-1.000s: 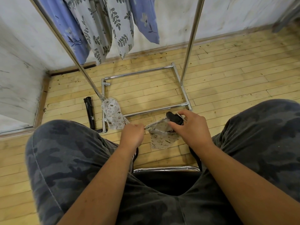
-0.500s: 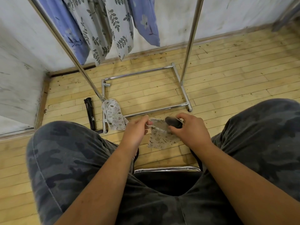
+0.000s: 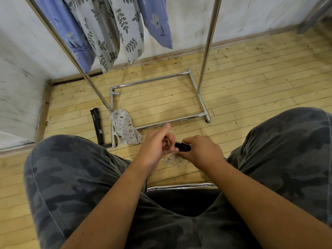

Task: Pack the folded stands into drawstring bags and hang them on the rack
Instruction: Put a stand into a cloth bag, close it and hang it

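Step in hand, prob.: getting the folded stand fully into the drawstring bag & closing the mouth. Both are held in the air btwn the knees, just fwd of the chair edge. The right hand has its grip clamped round the stand, w/ bag cloth bunched below it. A black end pokes out toward the left hand, whose grip is pinched at the bag mouth (cord or rim, can't tell), index finger pointing up. To do it well: keep the right grip firm as an anchor, work the cloth over the exposed end first, then pull the cord away from the stand so the mouth cinches past the tip, not onto it. Check nothing black shows before letting go. Room: knees box the hands in left & right, so moves go fwd or up. The rack has its front base rail just beyond the hands, and its uprights rise either side. Hung bags fill the upper left btwn the uprights, w/ freer space toward the right one. On the floor, a spare bag lies against the rack's left foot, w/ a second stand just left of it.
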Demonstrator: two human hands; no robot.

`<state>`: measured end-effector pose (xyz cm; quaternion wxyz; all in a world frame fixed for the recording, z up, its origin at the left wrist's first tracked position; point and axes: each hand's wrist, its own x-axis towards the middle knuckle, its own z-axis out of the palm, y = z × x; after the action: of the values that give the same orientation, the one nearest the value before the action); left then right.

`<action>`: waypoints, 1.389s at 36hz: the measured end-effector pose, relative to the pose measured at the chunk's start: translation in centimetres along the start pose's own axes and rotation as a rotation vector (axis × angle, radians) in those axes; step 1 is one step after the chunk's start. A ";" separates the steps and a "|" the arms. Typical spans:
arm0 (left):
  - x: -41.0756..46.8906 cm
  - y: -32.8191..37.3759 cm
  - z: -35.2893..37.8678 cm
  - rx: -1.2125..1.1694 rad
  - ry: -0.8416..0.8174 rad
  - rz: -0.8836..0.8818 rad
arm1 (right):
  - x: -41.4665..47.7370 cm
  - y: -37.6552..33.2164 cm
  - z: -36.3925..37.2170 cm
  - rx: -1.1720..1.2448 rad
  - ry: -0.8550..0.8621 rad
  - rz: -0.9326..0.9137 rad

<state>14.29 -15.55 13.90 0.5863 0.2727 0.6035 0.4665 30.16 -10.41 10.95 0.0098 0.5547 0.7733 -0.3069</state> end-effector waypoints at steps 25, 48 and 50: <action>0.8 -1.8 -0.2 0.475 0.082 -0.046 | -0.4 -0.6 -0.2 0.806 -0.343 0.050; -0.6 0.2 1.0 0.317 -0.040 0.063 | 0.5 1.0 1.4 0.667 -0.175 0.100; -0.7 0.3 0.9 0.317 -0.052 0.061 | 0.4 0.9 1.3 0.659 -0.193 0.084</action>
<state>15.21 -15.87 14.61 0.5369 0.3920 0.6455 0.3760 30.30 -10.52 9.32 -0.0843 0.5276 0.6048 -0.5905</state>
